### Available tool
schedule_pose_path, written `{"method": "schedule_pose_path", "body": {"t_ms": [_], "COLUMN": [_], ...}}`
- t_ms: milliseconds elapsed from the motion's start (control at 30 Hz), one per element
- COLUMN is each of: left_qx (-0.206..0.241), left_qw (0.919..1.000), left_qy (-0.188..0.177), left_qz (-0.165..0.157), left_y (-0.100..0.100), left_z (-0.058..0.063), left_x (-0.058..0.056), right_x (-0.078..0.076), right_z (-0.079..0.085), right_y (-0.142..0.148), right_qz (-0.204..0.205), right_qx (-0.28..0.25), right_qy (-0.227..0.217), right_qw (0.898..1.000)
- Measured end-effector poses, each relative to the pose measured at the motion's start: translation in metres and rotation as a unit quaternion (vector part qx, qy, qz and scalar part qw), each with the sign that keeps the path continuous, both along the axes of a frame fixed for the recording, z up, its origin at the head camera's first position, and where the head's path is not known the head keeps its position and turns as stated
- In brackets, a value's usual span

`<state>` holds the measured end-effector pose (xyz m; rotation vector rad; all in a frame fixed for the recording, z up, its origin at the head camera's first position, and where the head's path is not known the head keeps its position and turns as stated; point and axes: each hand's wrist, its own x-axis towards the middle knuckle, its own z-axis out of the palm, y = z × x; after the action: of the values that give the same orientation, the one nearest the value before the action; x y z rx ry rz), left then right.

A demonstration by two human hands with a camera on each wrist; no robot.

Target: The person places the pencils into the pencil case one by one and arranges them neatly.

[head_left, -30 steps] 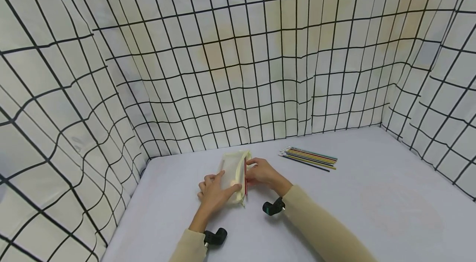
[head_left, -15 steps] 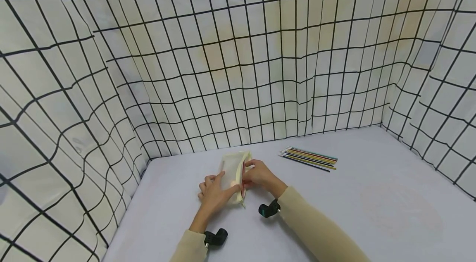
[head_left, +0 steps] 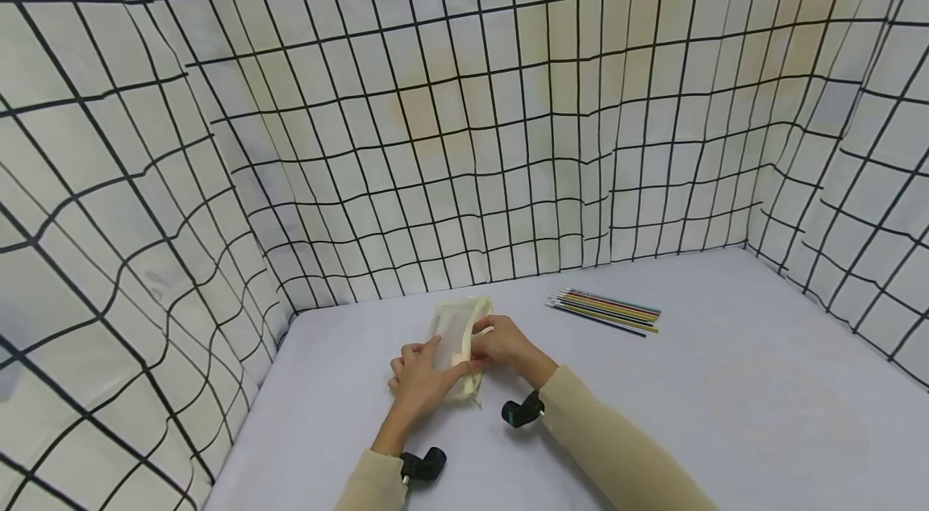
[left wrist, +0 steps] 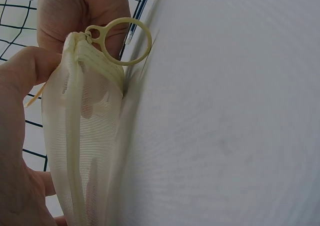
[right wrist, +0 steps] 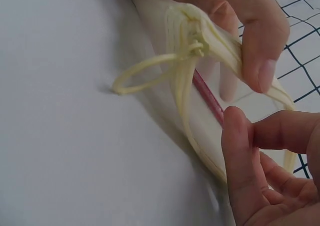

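Note:
A pale yellow mesh zip pouch point(head_left: 452, 321) lies on the table, its zip side turned to the right. My left hand point(head_left: 419, 378) holds it from the left, thumb at the edge of the opening. At that opening is my right hand point(head_left: 504, 343). In the right wrist view, a red pencil point(right wrist: 207, 96) slants inside the parted pouch mouth, and the thumb and forefinger of my right hand point(right wrist: 270, 166) pinch its near end. The left wrist view shows the ring-shaped zip pull point(left wrist: 149, 41) hanging off the pouch's near corner.
Several coloured pencils point(head_left: 604, 312) lie side by side on the white table point(head_left: 726, 382), right of the pouch. White cloth walls point(head_left: 464, 172) with a black grid stand behind the table and at both sides. Each wrist wears a small black camera point(head_left: 522, 412).
My right hand has moved slightly left, and the red pencil has gone from the pouch's opening to inside it, out of sight in the head view. My left hand stays on the pouch.

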<state>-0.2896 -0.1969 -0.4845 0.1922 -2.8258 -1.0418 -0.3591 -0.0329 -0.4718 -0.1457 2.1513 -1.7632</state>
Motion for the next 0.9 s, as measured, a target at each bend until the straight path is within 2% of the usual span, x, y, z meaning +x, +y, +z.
{"method": "schedule_pose_path", "body": {"t_ms": [100,200,333,600,900], "left_qx": [-0.004,-0.005,-0.004,-0.008,0.003], "left_qw": [1.0,1.0,1.0,0.9999,1.0], "left_qy": [0.003,0.005,0.006,0.003,0.006], "left_qz": [0.001,0.003,0.002,0.007,-0.001], "left_y": [0.0,0.001,0.001,0.001,0.001], "left_z": [0.0,0.001,0.0,0.001,0.001], "left_x": [0.0,0.0,-0.001,0.0,0.001], "right_x": [0.001,-0.001,-0.003,-0.005,-0.008], "right_z": [0.001,-0.001,-0.002,0.007,0.011], "right_y": [0.005,0.014,0.03,0.062,0.109], "right_qz": [-0.001,0.007,0.012,-0.001,-0.011], "right_qx": [-0.014,-0.008,0.013,0.056,0.097], "right_qy": [-0.004,0.011,0.031,0.047,0.081], "right_qw": [1.0,1.0,0.999,0.997,0.992]}}
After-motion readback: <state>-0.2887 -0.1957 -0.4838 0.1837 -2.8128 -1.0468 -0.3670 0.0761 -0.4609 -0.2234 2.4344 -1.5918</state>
